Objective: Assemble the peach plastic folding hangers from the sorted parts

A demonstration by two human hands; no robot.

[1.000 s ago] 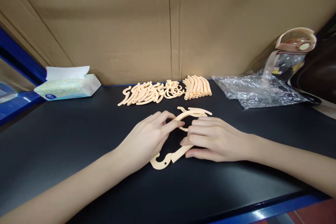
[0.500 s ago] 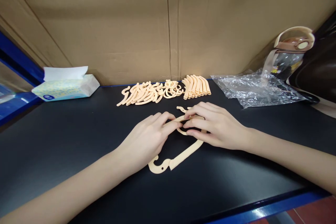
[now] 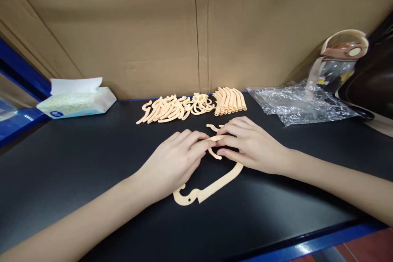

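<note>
Cream plastic clothes-hanger parts lie under and between my hands. My left hand pinches the near side of a curved hanger piece. The fingers of my right hand are closed about the same piece, hiding much of it. Below the fingers a thin curved end shows. Nearer to me a long hanger arm runs down from under my right hand to a hook-shaped part with a small hole, partly covered by my left hand. Just beyond my fingertips lies another small hooked part.
At the back of the black table lie a pile of hooked hanger parts, several ring-like pieces and a row of bent arms. A tissue pack is left; clear plastic bag and bottle are right.
Both hands stay close together, with the left fingers shifted slightly right. The long hanger arm's upper end has moved a little to the right, and less of the piece near my right hand shows.
</note>
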